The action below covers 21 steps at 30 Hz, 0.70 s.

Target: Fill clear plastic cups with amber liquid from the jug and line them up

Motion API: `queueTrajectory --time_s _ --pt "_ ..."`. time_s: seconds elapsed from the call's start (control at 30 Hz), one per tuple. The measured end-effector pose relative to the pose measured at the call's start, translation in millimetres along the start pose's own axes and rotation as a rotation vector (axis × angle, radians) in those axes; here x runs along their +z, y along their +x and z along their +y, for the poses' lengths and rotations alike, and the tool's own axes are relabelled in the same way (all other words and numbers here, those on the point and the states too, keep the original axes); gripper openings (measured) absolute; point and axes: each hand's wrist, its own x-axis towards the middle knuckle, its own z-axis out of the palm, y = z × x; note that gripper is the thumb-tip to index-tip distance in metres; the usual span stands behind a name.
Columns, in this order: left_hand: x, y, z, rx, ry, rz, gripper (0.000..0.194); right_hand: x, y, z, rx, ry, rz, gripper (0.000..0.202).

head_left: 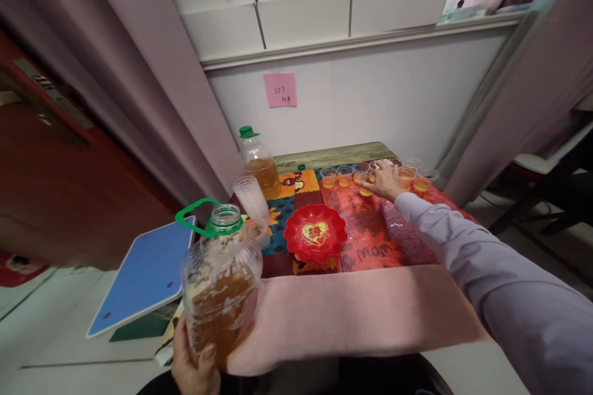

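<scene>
Left hand (pixel 197 361) grips clear plastic jug (pixel 222 305) left of red scalloped dish (pixel 316 233); right hand (pixel 385 180), hold unclear, curls over clear plastic cups (pixel 329 178) near table's far edge (pixel 338 153).

Plate (pixel 316 233) on table (pixel 356 152); cups (pixel 344 178) behind plate, rightward; cup stack (pixel 251 194) left, between far jug (pixel 262 171) and near jug (pixel 223 290).

A pink-curtained corner in front of me
Before me, a white wall (pixel 352 92) carries a square pink paper note (pixel 280 90); mauve curtains (pixel 134 68) hang left, beside a reddish-brown wooden door (pixel 60 154), above a pale tiled floor (pixel 69 352).
</scene>
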Motion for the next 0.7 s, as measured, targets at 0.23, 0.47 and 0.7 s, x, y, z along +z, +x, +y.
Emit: queueTrajectory --time_s 0.23,0.47,0.7 --pt "1.6 2.2 -12.0 0.135 -0.023 0.027 0.105 11.8 -2.1 3.7 -0.025 0.002 0.042 0.062" --pt "1.7 -5.9 -10.3 0.142 -0.093 -0.048 0.109 -22.0 -18.2 -41.7 -0.155 0.209 0.299 0.055" --pt "5.1 -8.4 -6.3 0.175 -0.098 -0.07 0.109 -54.2 -96.1 -216.6 -0.796 0.67 -0.044 0.028"
